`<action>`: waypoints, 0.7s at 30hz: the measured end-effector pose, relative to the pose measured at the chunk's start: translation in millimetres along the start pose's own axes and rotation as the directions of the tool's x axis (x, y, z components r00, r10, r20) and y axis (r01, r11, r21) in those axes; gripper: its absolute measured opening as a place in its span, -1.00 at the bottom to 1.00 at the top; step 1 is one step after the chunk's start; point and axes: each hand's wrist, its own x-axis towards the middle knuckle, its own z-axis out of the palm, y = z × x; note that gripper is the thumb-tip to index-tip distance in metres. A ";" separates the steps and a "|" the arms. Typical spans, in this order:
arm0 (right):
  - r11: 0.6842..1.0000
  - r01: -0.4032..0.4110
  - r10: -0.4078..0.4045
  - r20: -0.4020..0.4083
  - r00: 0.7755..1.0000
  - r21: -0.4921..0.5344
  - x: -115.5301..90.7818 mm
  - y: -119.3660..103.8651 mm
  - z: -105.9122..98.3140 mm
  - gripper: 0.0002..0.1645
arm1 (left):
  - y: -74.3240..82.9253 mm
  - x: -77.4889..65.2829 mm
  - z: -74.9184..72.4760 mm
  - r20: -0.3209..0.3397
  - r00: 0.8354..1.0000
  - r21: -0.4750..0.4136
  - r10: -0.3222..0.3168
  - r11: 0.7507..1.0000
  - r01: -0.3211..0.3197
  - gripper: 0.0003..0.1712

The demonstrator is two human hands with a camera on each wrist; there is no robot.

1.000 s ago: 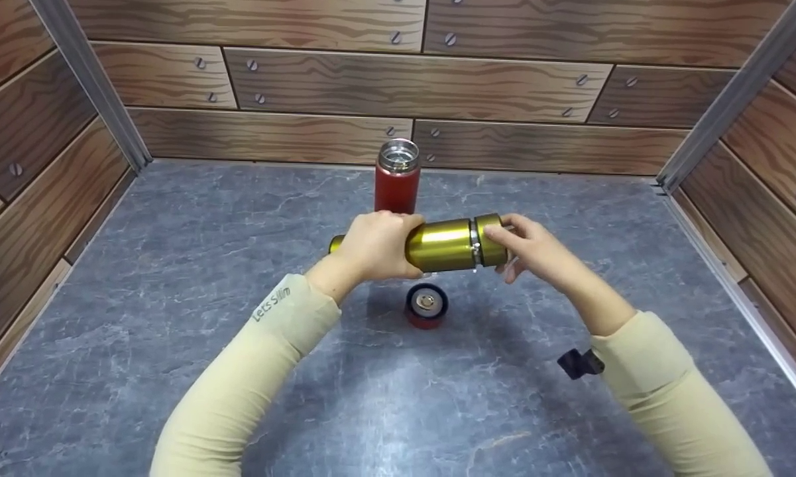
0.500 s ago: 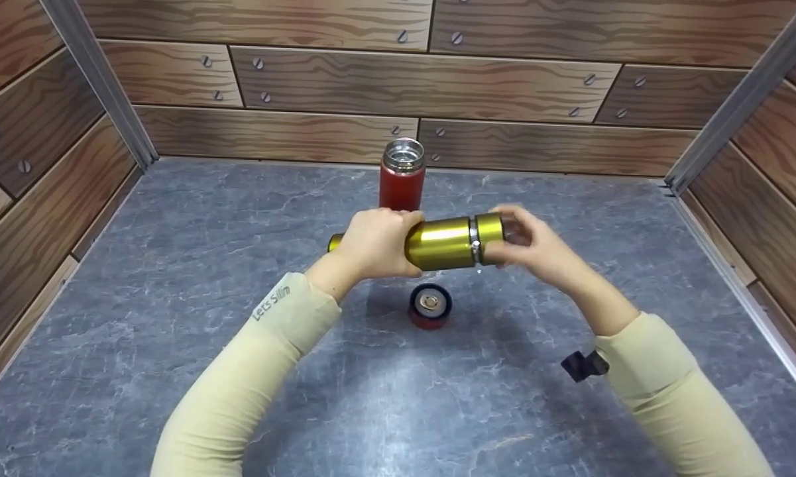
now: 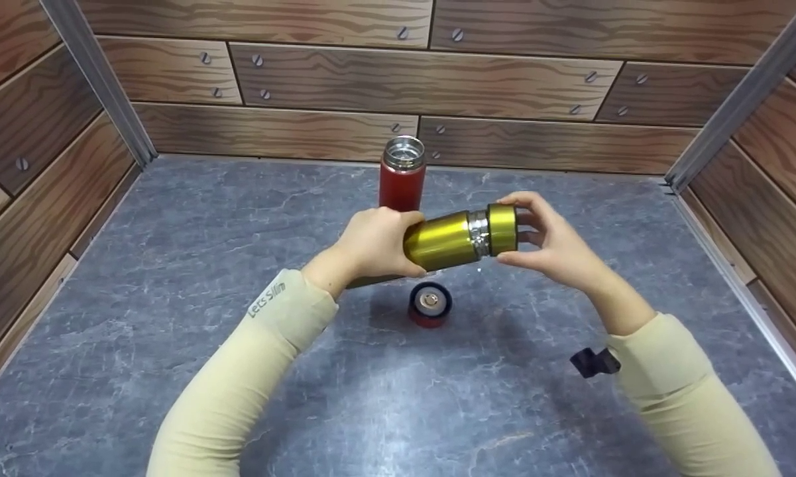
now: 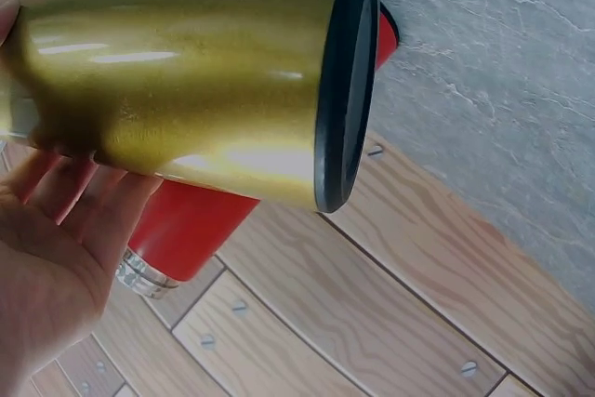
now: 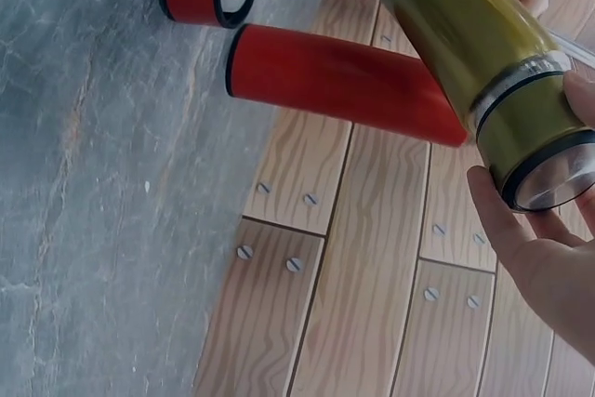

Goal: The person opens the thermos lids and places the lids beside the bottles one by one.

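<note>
My left hand (image 3: pixel 379 242) grips the gold thermos (image 3: pixel 441 242) around its middle, above the table. The thermos lies nearly sideways, its lid end pointing right and slightly up. With fingers and thumb my right hand (image 3: pixel 549 244) holds the gold lid (image 3: pixel 502 229) at its rim. A band of the shiny metal neck (image 3: pixel 478 233) shows between lid and body. In the left wrist view the black base (image 4: pixel 346 90) of the thermos faces the camera side. The right wrist view shows the lid's silver end (image 5: pixel 558 178) beside my fingers.
Behind the hands a red thermos (image 3: pixel 401 189) stands upright without its lid, its metal mouth showing. Its red lid (image 3: pixel 429 311) sits on the table nearer me, inner side up. Wood-patterned walls (image 3: pixel 398 83) enclose the grey marbled table (image 3: pixel 238 199) at the back and sides.
The gold lid has shifted right, away from the thermos body, so more metal neck shows. The thermos has tilted, its lid end rising and its base dropping. My right hand has moved right.
</note>
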 end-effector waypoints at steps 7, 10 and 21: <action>0.998 -0.049 0.049 -0.015 0.999 0.049 -6.0 1.9 -11.2 -0.16 | -4.8 -1.4 -0.5 -0.028 0.999 -0.017 -0.020 1.000 0.020 -0.22; 0.994 -0.104 0.104 0.023 0.994 0.017 -9.1 5.9 -14.6 -0.13 | -5.5 -1.8 -1.5 -0.050 0.998 -0.025 -0.026 0.999 0.025 -0.22; 0.939 -0.279 0.283 -0.007 0.959 -0.199 -11.4 32.7 -19.1 -0.10 | -3.9 -0.9 -2.6 -0.095 0.994 -0.077 -0.045 0.996 0.037 -0.22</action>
